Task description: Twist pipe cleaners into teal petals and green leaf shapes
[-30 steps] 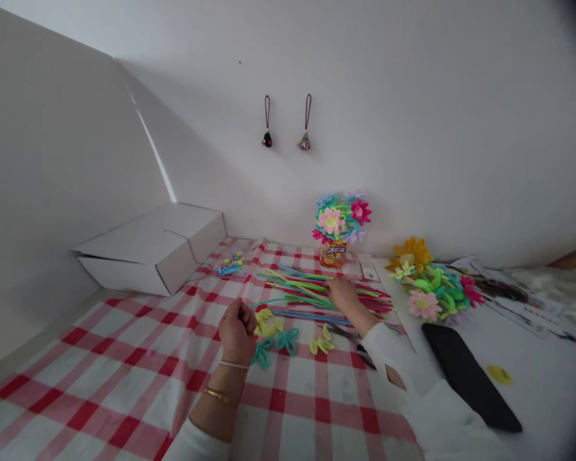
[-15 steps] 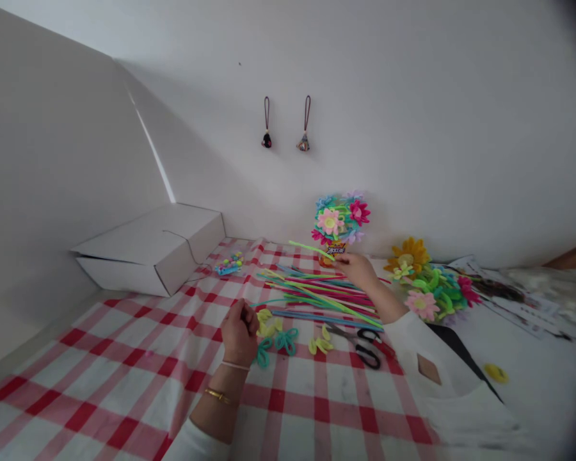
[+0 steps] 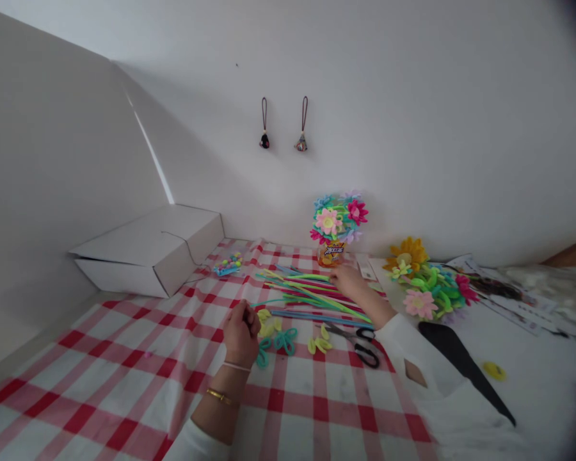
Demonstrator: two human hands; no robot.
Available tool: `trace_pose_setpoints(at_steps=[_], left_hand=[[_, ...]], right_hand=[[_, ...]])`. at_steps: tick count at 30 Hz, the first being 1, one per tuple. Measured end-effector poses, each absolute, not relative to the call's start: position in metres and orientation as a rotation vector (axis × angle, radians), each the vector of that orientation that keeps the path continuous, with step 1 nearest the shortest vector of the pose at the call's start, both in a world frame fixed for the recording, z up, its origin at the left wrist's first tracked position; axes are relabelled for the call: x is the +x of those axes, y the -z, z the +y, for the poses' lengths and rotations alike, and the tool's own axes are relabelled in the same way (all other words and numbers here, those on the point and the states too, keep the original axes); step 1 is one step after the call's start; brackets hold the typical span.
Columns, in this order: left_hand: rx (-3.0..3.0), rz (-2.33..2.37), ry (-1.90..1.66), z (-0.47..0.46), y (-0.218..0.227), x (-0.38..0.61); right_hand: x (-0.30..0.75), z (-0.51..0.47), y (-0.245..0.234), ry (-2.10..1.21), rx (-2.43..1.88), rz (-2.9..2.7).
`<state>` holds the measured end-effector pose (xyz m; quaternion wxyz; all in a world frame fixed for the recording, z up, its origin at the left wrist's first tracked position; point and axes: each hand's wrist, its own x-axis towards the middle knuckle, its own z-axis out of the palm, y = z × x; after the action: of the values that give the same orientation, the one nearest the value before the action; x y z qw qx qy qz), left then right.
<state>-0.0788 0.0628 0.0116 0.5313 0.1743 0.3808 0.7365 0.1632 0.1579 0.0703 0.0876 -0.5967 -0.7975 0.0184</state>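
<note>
My left hand (image 3: pixel 241 330) is closed in a pinch left of the pile, with a thin teal pipe cleaner (image 3: pixel 269 301) running rightward from its fingertips. My right hand (image 3: pixel 349 285) rests at the far side of the loose pipe cleaners (image 3: pixel 312 291), fingers closed at the end of a light-green pipe cleaner (image 3: pixel 314 277). Close to my left hand lie teal looped petals (image 3: pixel 285 342) and yellow looped pieces (image 3: pixel 269 325). Another yellow piece (image 3: pixel 320 342) sits nearer the scissors (image 3: pixel 360 342), which have black handles and lie below my right forearm.
A vase of pipe-cleaner flowers (image 3: pixel 338 221) stands by the wall. More flowers (image 3: pixel 427 285) lie at right, beyond a black flat tool (image 3: pixel 461 362) and a yellow disc (image 3: pixel 494 371). A white box (image 3: pixel 148 246) and beads (image 3: pixel 228 264) are at left on the checked cloth (image 3: pixel 173 358).
My right hand has come down and slightly nearer, lowering the light-green pipe cleaner from in front of the vase onto the pile. My left hand has stayed almost still.
</note>
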Motion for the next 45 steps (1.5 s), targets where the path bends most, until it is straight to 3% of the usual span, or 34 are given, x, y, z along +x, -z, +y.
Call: trace_pose_setpoints(at_steps=[7,20,31,45], left_hand=[[0.401,0.9,-1.751,0.064,-0.009,-0.078],[0.389,0.893,-1.743,0.064,-0.008,-0.076],[0.398,0.9,-1.736,0.064,-0.006,-0.073],[0.6,0.865,-1.573,0.056,-0.009,-0.063]], right_hand=[[0.156,0.17,-0.015,-0.125,-1.882,-2.514],[0.169,0.196,-0.036,-0.096,-1.957,-2.511],[0.157,0.196,-0.017,0.041,-2.059,-2.434],[0.169,0.144,-0.118,0.447,-1.576,-2.131]])
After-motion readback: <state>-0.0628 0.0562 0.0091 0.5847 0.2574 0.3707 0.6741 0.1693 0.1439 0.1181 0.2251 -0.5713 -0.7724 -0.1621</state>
